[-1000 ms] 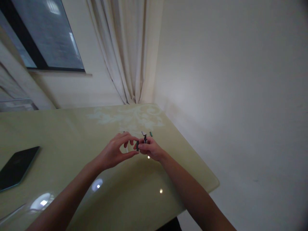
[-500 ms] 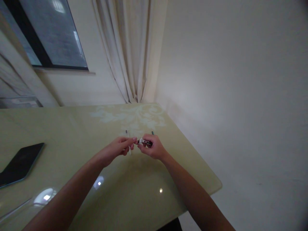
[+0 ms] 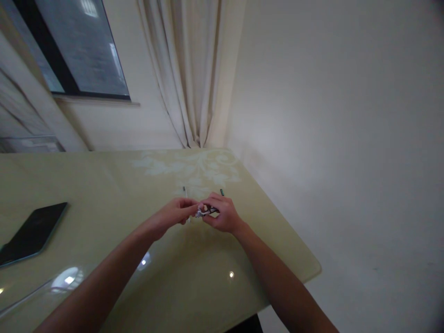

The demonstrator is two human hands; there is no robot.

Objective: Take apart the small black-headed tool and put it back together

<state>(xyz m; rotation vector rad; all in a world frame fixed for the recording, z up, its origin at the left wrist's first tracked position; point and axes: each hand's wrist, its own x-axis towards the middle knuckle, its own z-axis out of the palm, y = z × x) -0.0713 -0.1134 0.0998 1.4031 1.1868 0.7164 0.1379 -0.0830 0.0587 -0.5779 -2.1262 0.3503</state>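
Over the far right part of the table, my right hand (image 3: 222, 215) is closed around a small silver-and-black tool (image 3: 207, 212), too small and blurred to name further. From the other side my left hand (image 3: 178, 212) meets it, thumb and fingers pinched together at the tool's silver end. Both hands touch one another there. A thin white stick with a dark tip (image 3: 185, 190), like a pen, lies on the table behind my left fingers, partly covered. Just beyond my right hand pokes out the dark green end of another thin stick (image 3: 222, 191); its rest is hidden.
The glossy pale table (image 3: 166, 277) ends at a rounded corner on the right, beside a bare wall (image 3: 329, 138). A black tablet (image 3: 33, 233) lies on the left. A thin pale cable (image 3: 26, 296) runs at the lower left. Behind are curtains (image 3: 187, 69) and a window (image 3: 93, 51).
The silver-and-black tool has turned and tipped lower between my hands. My left fingers have come closer to my right hand, overlapping the tool's end. The view has shifted slightly.
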